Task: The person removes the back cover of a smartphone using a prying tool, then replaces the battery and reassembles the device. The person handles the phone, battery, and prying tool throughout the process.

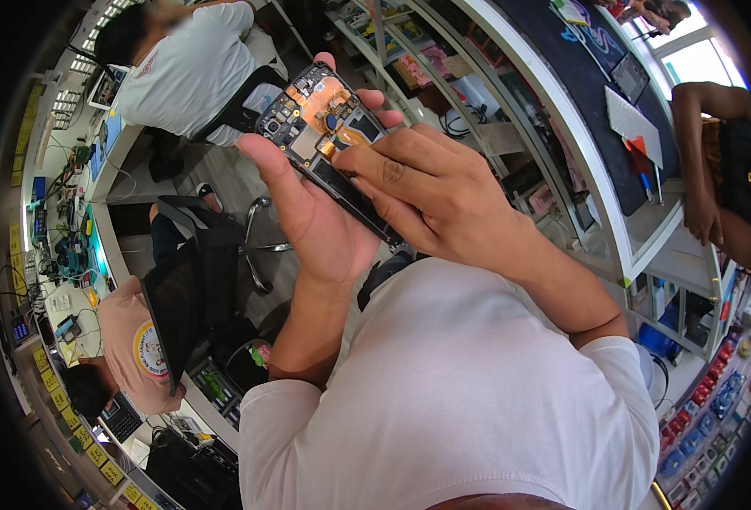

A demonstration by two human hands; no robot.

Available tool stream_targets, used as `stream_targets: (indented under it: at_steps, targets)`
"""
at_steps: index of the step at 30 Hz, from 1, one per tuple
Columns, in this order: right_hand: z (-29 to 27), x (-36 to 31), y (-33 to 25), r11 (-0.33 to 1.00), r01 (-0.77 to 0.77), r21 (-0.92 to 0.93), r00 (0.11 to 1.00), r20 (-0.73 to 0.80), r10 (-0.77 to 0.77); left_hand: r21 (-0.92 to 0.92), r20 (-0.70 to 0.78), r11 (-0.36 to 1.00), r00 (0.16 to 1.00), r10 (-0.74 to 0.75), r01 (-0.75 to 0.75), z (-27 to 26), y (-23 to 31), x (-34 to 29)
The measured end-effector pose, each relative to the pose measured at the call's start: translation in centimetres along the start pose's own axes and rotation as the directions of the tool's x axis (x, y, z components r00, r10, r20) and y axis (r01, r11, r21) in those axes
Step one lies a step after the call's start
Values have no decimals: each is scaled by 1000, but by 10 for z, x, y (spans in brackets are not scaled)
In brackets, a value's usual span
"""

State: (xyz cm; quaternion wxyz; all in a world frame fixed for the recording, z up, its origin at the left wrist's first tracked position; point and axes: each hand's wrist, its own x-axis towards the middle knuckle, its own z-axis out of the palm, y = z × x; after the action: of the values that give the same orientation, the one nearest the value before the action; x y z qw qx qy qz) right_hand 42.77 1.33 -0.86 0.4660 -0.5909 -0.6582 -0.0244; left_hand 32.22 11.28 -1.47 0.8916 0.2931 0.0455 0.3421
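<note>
An opened smartphone (323,115) with its back off rests in my left hand (329,221). Its circuit board, camera modules, screws and orange flex cables lie bare. My left palm supports it from below, the thumb along one edge and fingertips curling round the opposite edge. Above the phone's lower half, my right hand (443,183) has its thumb and fingers pinched together near the orange flex cable (357,136). Whether something small sits in that pinch is hidden. The dark lower part of the phone is partly covered by my right fingers.
A glass display counter (563,127) runs along the right, with a person's arm (699,161) beyond it. On the left, two people sit at a long workbench (95,229) holding tools and cables. A chair's metal base (258,246) stands on the floor.
</note>
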Motion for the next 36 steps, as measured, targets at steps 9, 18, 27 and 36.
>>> stream_targets:
  at_steps: [9, 18, 27, 36]
  targets:
    - [0, 0, 2, 999, 9, 45, 1000, 23, -10, -13, -26, 1000, 1000, -4, 4, 1, -1, -4]
    - [5, -5, 4, 998, -17, -53, 999, -51, 14, -68, -39, 997, 998, -44, 42, -8, -15, 2]
    - [-67, -67, 46, 727, -519, 450, 791, -68, 607, -186, -21, 972, 988, -151, 144, -76, -18, -4]
    - [-142, -125, 59, 812, -479, -334, 865, -341, 369, -185, -93, 953, 962, -258, 238, -85, -39, -8]
